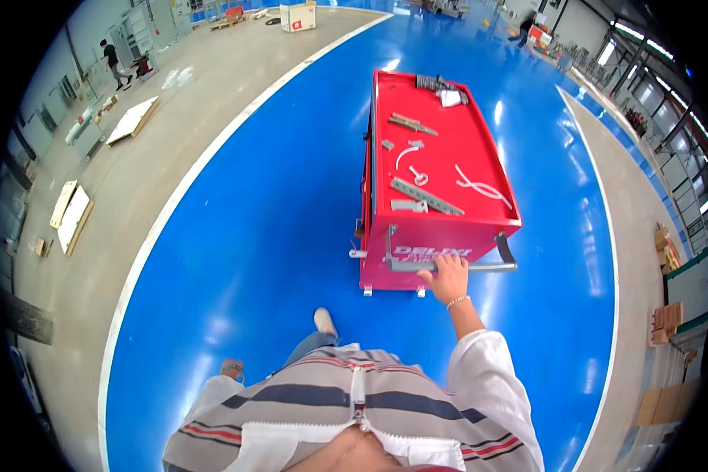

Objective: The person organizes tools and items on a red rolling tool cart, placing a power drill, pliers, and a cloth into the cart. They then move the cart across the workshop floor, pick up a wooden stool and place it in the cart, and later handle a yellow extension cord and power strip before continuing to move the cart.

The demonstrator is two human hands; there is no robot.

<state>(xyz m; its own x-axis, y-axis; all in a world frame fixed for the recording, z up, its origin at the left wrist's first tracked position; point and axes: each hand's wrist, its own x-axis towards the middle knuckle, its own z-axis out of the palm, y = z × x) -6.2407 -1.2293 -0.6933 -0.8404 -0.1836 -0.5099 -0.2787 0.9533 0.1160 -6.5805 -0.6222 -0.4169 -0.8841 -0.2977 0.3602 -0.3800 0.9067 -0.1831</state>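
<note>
A red tool cart (440, 149) stands in front of me on small casters. Its grey push handle (492, 267) runs across the near end, and my right hand (450, 277) is wrapped over it from above. On the cart top lie a grey slotted metal strip (426, 196), a small metal bracket (409, 206), a key-like piece (418, 175), white curved strips (482, 187), and brownish flat pieces (411, 123). A dark bundle with something white (450, 97) sits at the far end. Down by my left side hangs my left hand (233, 369); its fingers cannot be made out.
Glossy blue floor (275, 212) surrounds the cart, bordered by white lines (145, 252). White panels (134, 119) lie on the grey floor to the left, where a person (114, 63) walks. Another person (525, 30) is far off at right. Cardboard boxes (669, 403) stand along the right.
</note>
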